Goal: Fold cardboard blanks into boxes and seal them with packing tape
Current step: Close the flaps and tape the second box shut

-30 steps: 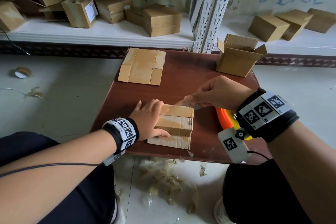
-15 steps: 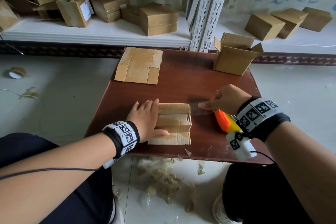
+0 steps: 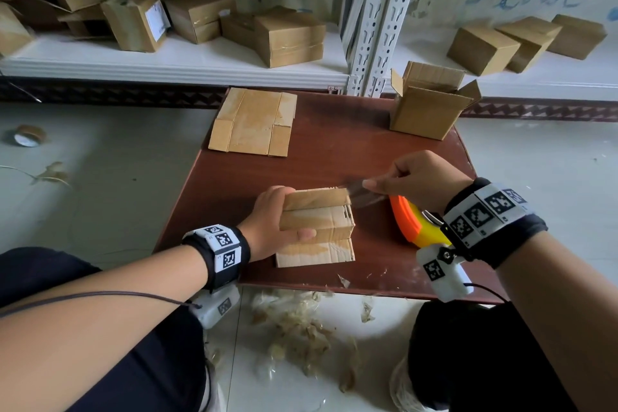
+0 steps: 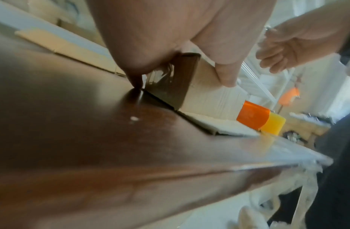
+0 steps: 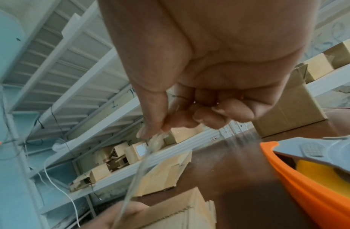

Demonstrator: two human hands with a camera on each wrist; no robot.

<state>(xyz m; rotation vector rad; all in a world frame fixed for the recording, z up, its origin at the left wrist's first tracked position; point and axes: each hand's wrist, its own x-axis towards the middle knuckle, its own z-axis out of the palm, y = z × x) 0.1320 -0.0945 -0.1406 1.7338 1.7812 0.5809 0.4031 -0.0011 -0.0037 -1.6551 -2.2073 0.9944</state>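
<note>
A: Cardboard everywhere. How far along?

B: Sealed boxes [image 3: 287, 35] sit on the shelf; one box [image 3: 426, 107] stands open, one blank [image 3: 252, 122] lies flat on the table [image 3: 334, 157].

A: And now?

B: Left hand [image 3: 271, 222] grips the folded box [image 3: 317, 219] near the table's front; right hand [image 3: 421, 179] pinches tape [image 3: 363, 192] stretched from it. I'd judge sealing unfinished.

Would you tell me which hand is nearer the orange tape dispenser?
Right. The right hand hovers just above the orange tape dispenser; the left hand grips the box beyond it.
</note>
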